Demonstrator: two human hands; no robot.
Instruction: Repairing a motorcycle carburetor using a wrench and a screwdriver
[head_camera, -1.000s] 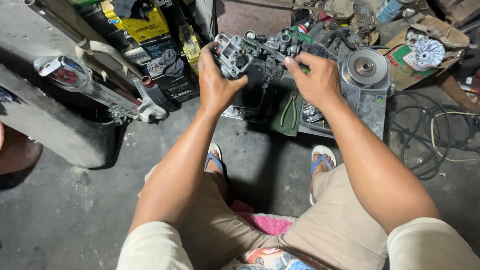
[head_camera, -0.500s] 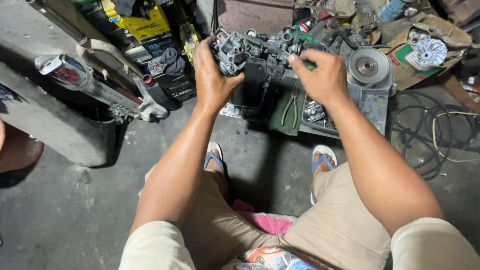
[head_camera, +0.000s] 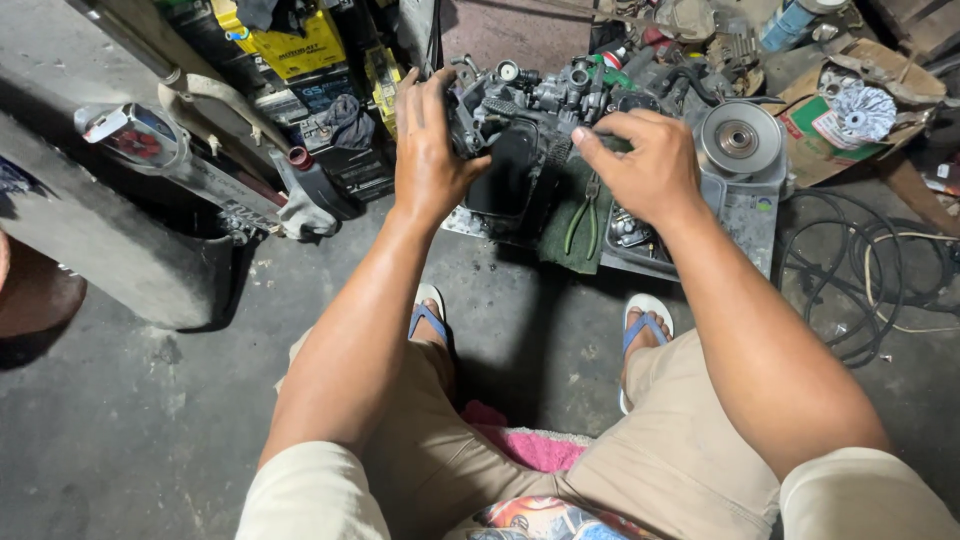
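My left hand (head_camera: 432, 150) grips the left end of a grey metal engine part (head_camera: 530, 95), a carburettor-like block with hoses and small fittings, held up in front of me. At the block's right end my right hand (head_camera: 645, 160) has its thumb and fingers pinched on a small dark piece; what that piece is cannot be made out. A black rubber sleeve (head_camera: 505, 180) hangs below the block between my hands. Green-handled pliers (head_camera: 583, 215) lie on a dark cloth just under my right hand.
A round metal pulley (head_camera: 740, 140) sits on a grey tray (head_camera: 745, 215) at the right. Black cables (head_camera: 860, 290) coil on the concrete floor. A chrome exhaust pipe (head_camera: 150, 150) and yellow boxes (head_camera: 295, 45) lie at the left. My sandalled feet (head_camera: 640, 330) rest below.
My hands and the engine part have shifted slightly up and left. The right hand's fingers have closed further on the block's right end.
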